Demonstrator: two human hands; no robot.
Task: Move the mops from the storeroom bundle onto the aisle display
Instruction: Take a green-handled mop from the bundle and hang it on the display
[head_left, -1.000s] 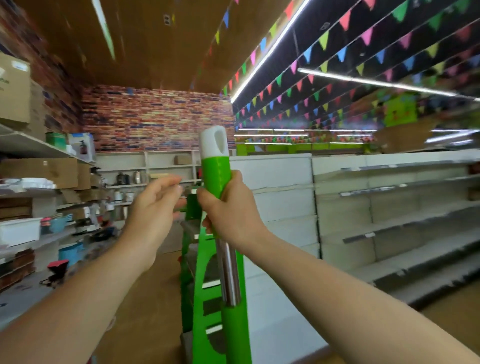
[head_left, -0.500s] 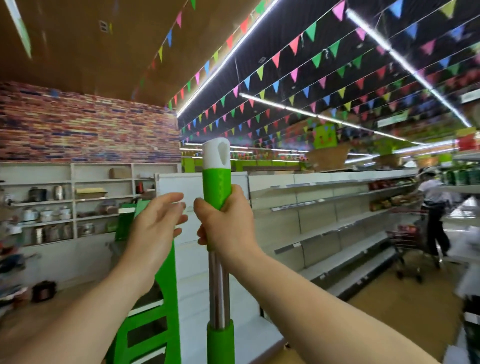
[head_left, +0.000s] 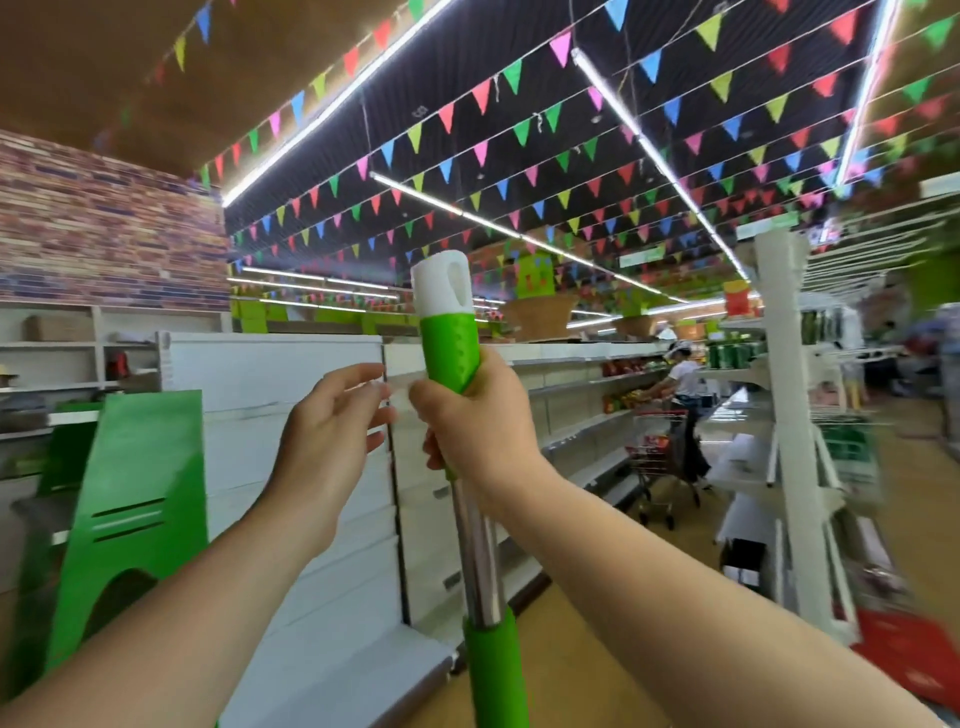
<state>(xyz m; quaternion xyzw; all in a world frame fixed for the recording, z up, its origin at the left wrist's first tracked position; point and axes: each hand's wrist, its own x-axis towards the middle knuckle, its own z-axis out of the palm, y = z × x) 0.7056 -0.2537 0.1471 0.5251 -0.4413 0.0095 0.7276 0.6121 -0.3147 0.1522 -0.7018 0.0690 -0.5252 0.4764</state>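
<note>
Mop (head_left: 470, 519) upright, cap up | R hand (head_left: 478, 426) on grip | L hand (head_left: 327, 441) free

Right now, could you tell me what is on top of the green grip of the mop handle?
A white cap with a hanging hole tops the green grip. The right hand holds the grip's lower part, hiding it; the left hand is beside it, apart.

Mop handle (head_left: 449, 358) held upright, slight tilt, center of view. White cap with hang hole on top, green dotted grip below, then shiny steel tube, then second green sleeve running out the bottom edge. Mop head not in view. Right hand (head_left: 475, 421) grips the green grip.
</note>
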